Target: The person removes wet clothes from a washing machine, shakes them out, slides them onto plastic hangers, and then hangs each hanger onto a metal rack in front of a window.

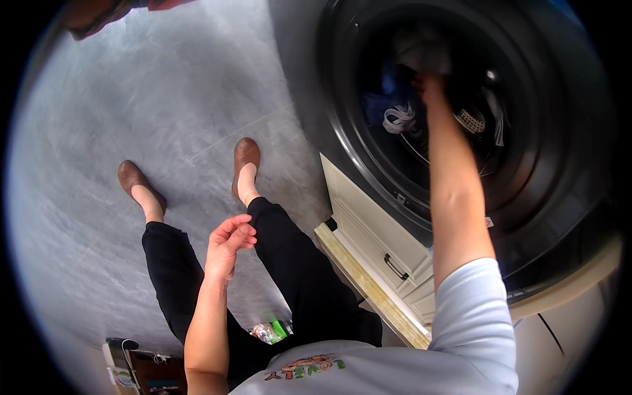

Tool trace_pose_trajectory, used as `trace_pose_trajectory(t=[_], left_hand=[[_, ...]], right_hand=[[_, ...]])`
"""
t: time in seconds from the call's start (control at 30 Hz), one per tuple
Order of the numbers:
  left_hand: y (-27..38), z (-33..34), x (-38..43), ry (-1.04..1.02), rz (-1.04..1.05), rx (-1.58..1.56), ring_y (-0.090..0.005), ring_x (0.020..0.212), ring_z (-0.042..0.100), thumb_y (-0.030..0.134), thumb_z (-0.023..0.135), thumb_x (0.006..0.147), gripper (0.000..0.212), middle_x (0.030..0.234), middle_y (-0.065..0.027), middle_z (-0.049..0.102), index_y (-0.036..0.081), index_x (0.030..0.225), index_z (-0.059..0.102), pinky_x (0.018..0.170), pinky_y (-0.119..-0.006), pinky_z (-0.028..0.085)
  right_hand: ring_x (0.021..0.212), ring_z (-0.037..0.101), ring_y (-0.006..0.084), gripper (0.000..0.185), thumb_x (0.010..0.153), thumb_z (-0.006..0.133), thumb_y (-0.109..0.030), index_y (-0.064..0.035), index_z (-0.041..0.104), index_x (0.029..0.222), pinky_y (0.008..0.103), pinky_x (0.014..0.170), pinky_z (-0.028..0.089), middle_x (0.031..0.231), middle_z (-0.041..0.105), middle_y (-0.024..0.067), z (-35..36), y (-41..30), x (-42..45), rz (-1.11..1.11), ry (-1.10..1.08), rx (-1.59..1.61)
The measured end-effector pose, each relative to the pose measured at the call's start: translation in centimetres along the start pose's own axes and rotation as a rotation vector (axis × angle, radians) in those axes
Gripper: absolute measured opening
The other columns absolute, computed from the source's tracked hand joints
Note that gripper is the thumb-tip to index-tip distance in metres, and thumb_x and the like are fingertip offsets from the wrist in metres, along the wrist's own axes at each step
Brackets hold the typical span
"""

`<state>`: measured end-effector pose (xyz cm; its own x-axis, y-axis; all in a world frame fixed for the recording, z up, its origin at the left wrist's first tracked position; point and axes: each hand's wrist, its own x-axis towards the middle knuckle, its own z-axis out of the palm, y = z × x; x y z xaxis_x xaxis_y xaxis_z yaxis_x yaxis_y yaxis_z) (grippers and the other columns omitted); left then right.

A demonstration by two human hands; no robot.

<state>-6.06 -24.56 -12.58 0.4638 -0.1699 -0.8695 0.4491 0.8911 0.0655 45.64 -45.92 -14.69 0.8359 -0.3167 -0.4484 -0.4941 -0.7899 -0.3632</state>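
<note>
My right hand [428, 89] reaches deep into the dark drum of a front-loading washing machine [340, 106]. It is blurred and meets a greyish cloth [422, 52]; whether the fingers grip it cannot be seen. Left of my forearm in the drum lie a coiled white strap or cord [399, 118] and dark blue fabric [377, 106]. To its right are a pale strip of fabric [494, 116] and a perforated light-coloured piece [470, 121]. My left hand [231, 242] hangs in front of my legs, fingers loosely bent, with nothing in it.
Below the machine's round opening is a cream cabinet door [380, 222] with a dark handle [396, 267], beside a yellowish stone edge [370, 286]. My brown shoes [246, 155] stand on grey tile floor [197, 98]. Dark red fabric [98, 19] shows at the top left.
</note>
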Motion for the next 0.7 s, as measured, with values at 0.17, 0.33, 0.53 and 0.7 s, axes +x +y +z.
trace_pose_trajectory(t=[0.17,0.33,0.53,0.7], left_hand=[[0.7,0.3,0.2,-0.002,-0.01,0.016,-0.012,0.069,0.058,0.013,0.057,0.085,0.02,0.08,-0.0051,0.061,0.002,0.102,0.058,0.064,-0.023,0.046],[0.7,-0.1,0.0,0.006,-0.013,0.0,-0.0133,0.068,0.058,0.012,0.055,0.085,0.02,0.08,-0.0059,0.061,0.002,0.102,0.058,0.063,-0.024,0.047],[0.9,-0.2,0.2,-0.011,-0.022,0.016,-0.0145,0.068,0.059,0.011,0.054,0.086,0.019,0.08,-0.007,0.061,0.002,0.102,0.057,0.062,-0.024,0.048],[1.0,-0.4,0.1,-0.011,-0.019,0.011,-0.0148,0.068,0.059,0.011,0.054,0.086,0.019,0.08,-0.0072,0.061,0.002,0.102,0.057,0.062,-0.024,0.048]], right_hand=[[0.063,0.06,0.0242,0.027,0.079,0.052,-0.011,-0.0057,0.055,0.105,0.0374,0.054,0.049,0.076,0.062,0.0122,2.8,1.9,-3.5,-0.176,0.178,0.309],[0.081,0.06,0.0367,0.029,0.08,0.051,-0.029,-0.004,0.064,0.079,0.044,0.07,0.049,0.082,0.063,0.0184,6.4,-2.5,-8.9,-0.571,0.356,-0.757],[0.088,0.059,0.0358,0.029,0.079,0.053,-0.027,-0.0049,0.06,0.096,0.0424,0.076,0.048,0.093,0.062,0.0185,4.9,-0.3,-7.2,-0.606,0.271,-0.775],[0.095,0.058,0.0329,0.04,0.076,0.06,-0.03,-0.006,0.054,0.107,0.0398,0.081,0.046,0.101,0.061,0.0165,1.5,2.3,-3.0,-0.557,0.405,-0.571]])
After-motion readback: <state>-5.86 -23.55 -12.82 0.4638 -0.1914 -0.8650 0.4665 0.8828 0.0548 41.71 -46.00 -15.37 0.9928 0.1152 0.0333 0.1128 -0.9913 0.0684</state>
